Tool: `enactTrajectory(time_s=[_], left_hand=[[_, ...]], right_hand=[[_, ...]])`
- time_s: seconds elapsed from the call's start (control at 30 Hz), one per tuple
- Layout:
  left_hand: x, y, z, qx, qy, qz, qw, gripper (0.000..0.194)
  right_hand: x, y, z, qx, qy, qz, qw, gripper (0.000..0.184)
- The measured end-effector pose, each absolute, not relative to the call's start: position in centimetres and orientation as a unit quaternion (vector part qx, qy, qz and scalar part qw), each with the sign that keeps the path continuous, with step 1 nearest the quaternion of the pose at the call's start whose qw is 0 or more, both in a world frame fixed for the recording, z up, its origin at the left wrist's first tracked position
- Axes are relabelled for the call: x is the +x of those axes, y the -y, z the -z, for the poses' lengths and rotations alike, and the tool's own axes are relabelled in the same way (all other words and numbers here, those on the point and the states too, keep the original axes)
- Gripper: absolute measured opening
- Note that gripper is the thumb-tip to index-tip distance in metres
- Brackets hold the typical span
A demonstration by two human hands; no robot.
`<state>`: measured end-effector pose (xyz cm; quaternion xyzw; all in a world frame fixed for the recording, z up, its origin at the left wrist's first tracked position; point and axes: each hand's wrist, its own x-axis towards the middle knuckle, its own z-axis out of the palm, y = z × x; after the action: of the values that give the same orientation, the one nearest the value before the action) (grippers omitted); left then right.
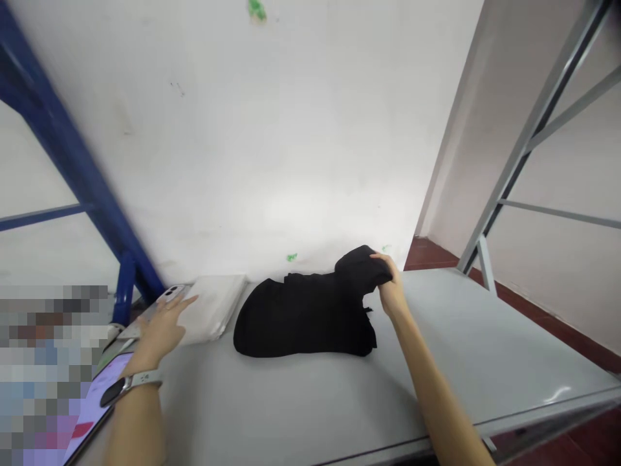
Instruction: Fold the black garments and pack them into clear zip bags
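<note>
Head view from close above the table [272,408], forward-down

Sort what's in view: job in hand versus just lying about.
Job in hand: black cloth, gripped by the right hand; perhaps the white stack, apparently plastic bags, near the left hand.

Seemingly lying about: phone with camera lenses, partly behind that hand; lit-screen device.

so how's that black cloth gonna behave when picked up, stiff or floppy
The black cloth is probably floppy: the end in the right hand is bent up from the rest. It's likely light, as one hand holds that end up. Rolling seems unlikely, since the rest spreads over the gray table.
</note>
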<state>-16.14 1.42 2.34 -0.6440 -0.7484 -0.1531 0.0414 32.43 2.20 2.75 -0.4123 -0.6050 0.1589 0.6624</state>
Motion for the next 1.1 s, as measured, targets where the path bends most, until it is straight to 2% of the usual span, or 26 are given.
enactTrajectory(time_s=[0.1,0.2,0.3,0.37,0.47,0.53,0.63,0.7,0.8,0.9,0.97,1.03,1.1], left_hand=[[-15.2,-1.7,-2.2,-0.646,0.741,0.176,0.055,0.069],[-14.2,-2.1,-1.8,-0.662,0.722,0.185,0.079,0.065],[-12.6,-2.5,-1.5,-0.683,0.700,0.186,0.094,0.061],[-11.2,-2.8,-1.5,-0.698,0.682,0.197,0.095,0.057],[-8.5,-2.9,-1.5,-0.732,0.639,0.219,0.085,0.049],[-6.6,-2.9,-1.4,-0.763,0.598,0.231,0.080,0.043],[-4.1,-2.8,-1.0,-0.802,0.537,0.251,0.073,0.037],[-2.5,-2.6,-0.8,-0.814,0.511,0.269,0.061,0.035],[-0.3,-2.1,-0.8,-0.813,0.487,0.318,0.017,0.033],[1.8,-1.2,-0.9,-0.791,0.487,0.364,-0.062,0.034],[2.7,-0.7,-0.9,-0.758,0.505,0.388,-0.141,0.034],[3.2,-0.4,-0.9,-0.702,0.523,0.421,-0.237,0.040],[3.1,-0.4,-1.0,-0.633,0.525,0.459,-0.335,0.048]], right_hand=[[31.9,-1.7,-4.5,-0.414,0.635,-0.111,0.643,0.029],[28.7,-1.1,-4.7,-0.407,0.734,-0.070,0.540,0.039],[25.4,-0.8,-3.5,-0.396,0.795,-0.081,0.452,0.049],[24.6,-1.0,-2.4,-0.418,0.785,-0.086,0.448,0.051],[25.6,-1.5,-0.9,-0.517,0.716,-0.064,0.465,0.041],[26.3,-1.6,0.0,-0.584,0.694,-0.047,0.419,0.040],[26.1,-1.3,1.1,-0.611,0.726,-0.015,0.314,0.061],[25.3,-1.1,1.4,-0.598,0.750,-0.004,0.283,0.066],[23.9,-1.2,1.5,-0.573,0.753,-0.061,0.318,0.057],[23.0,-1.2,1.0,-0.530,0.712,-0.166,0.429,0.048],[22.5,-0.8,0.3,-0.449,0.689,-0.268,0.501,0.042],[22.0,0.1,-0.5,-0.341,0.690,-0.383,0.511,0.041],[21.8,1.0,-1.3,-0.258,0.705,-0.467,0.467,0.040]])
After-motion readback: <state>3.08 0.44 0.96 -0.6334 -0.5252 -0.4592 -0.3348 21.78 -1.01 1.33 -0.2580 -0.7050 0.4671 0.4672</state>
